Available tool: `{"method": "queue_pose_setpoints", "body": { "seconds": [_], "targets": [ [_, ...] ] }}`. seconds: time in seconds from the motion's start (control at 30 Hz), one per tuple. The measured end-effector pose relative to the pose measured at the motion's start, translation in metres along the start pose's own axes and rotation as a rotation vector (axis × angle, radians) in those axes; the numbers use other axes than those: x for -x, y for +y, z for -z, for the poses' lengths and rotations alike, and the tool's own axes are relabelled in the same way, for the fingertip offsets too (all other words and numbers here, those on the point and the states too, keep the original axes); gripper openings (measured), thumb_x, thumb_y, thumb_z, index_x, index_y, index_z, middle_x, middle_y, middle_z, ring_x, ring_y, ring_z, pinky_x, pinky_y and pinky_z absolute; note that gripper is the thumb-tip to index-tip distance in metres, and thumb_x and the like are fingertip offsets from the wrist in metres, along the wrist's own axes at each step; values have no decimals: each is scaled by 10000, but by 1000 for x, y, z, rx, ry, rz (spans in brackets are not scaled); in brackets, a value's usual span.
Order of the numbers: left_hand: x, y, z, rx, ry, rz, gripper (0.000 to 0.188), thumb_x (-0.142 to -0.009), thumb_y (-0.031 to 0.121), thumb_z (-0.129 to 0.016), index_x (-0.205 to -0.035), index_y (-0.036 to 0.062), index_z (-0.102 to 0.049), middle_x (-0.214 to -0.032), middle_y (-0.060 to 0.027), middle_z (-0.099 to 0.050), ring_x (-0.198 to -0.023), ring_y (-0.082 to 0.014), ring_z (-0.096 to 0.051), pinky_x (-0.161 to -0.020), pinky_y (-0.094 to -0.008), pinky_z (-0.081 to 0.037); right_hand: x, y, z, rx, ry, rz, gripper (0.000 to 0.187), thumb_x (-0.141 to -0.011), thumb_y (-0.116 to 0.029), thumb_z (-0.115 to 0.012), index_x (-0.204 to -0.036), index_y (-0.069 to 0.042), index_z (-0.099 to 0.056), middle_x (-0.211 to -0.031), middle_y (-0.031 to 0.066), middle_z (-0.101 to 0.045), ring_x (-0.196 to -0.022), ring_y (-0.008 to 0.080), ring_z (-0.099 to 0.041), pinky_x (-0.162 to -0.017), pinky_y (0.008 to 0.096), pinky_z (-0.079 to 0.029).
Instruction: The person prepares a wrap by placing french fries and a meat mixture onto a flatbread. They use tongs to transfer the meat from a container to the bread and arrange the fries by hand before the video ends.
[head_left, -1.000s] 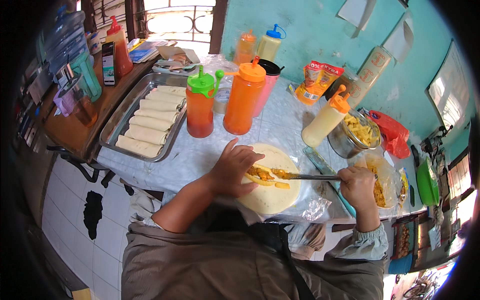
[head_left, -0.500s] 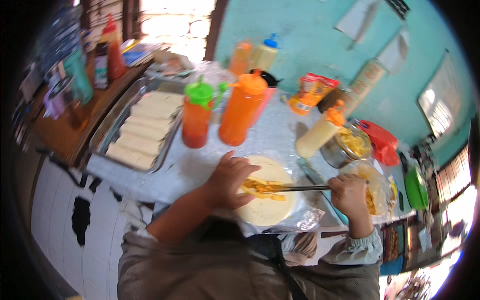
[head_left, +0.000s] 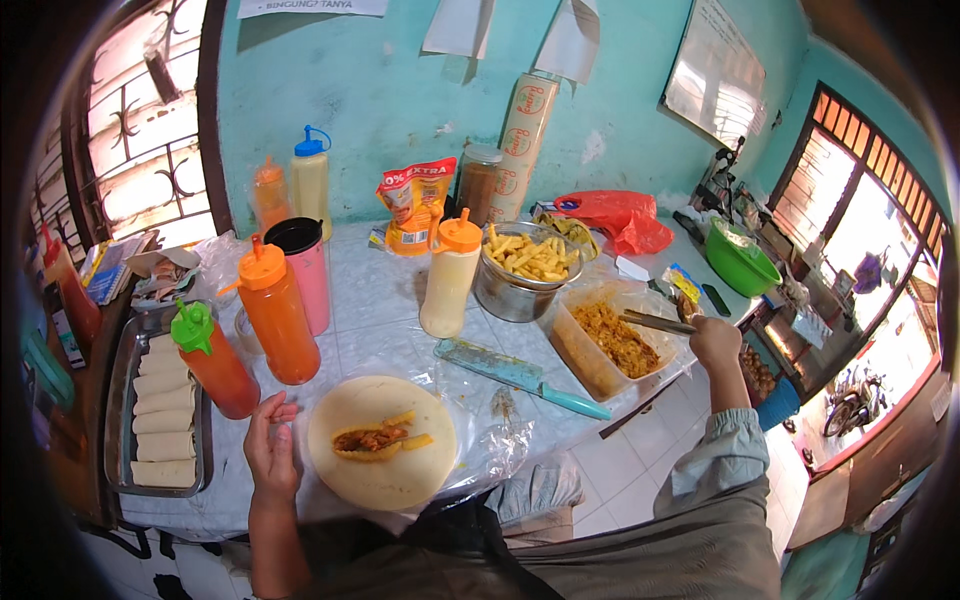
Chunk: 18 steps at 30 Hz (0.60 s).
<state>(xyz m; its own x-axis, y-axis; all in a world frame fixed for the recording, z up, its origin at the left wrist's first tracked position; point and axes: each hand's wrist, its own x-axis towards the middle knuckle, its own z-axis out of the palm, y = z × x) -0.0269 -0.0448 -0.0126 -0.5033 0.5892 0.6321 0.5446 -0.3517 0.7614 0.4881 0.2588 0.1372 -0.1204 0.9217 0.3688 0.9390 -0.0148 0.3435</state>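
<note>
My right hand (head_left: pixel 716 345) is closed around metal tongs (head_left: pixel 656 321). The tips of the tongs are over the orange-brown shredded filling (head_left: pixel 612 340) in a rectangular plastic tub (head_left: pixel 578 365). At the table's near side, a round pale flatbread (head_left: pixel 345 480) lies on clear plastic. On its middle sit French fries (head_left: pixel 417 441) with a small heap of the same filling (head_left: pixel 368 439) between them. My left hand (head_left: pixel 270 445) rests just left of the flatbread, its fingers loosely bent and holding nothing.
A teal-handled knife (head_left: pixel 570 400) lies between flatbread and tub. A metal pot (head_left: pixel 520 300) of fries stands behind. Sauce bottles, one red (head_left: pixel 220 375), one orange (head_left: pixel 280 330) and one cream (head_left: pixel 450 285), stand around. At left, a metal tray (head_left: pixel 205 440) holds several pale rolls.
My right hand has carried the tongs from the flatbread to the filling tub at the right. My left hand has let go of the fries and drawn back left. The view has turned right.
</note>
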Motion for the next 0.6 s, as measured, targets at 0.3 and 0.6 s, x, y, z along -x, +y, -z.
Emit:
{"method": "queue_pose_setpoints", "body": {
  "seconds": [0.3, 0.6],
  "targets": [
    [0, -13, 1, -13, 8, 112, 304, -934, 141, -468, -1157, -51, -546, -936, -116, -603, -833, -169, -557, -801, -301, -448, -26, -10, -51, -87, 234, 339, 150, -701, -130, -538, -785, -124, -662, -759, 70, -650, -764, 269, -638, -702, 421, -497],
    [-1, -10, -2, -66, -24, 127, 293, -957, 164, -455, -1151, -37, -543, -892, -89, -603, -810, -134, -544, -755, -266, -443, -36, -20, -76, -52, 242, 307, 122, -725, -159, -547, -764, -140, -662, -728, 49, -640, -711, 256, -641, -629, 413, -475]
  ]
}}
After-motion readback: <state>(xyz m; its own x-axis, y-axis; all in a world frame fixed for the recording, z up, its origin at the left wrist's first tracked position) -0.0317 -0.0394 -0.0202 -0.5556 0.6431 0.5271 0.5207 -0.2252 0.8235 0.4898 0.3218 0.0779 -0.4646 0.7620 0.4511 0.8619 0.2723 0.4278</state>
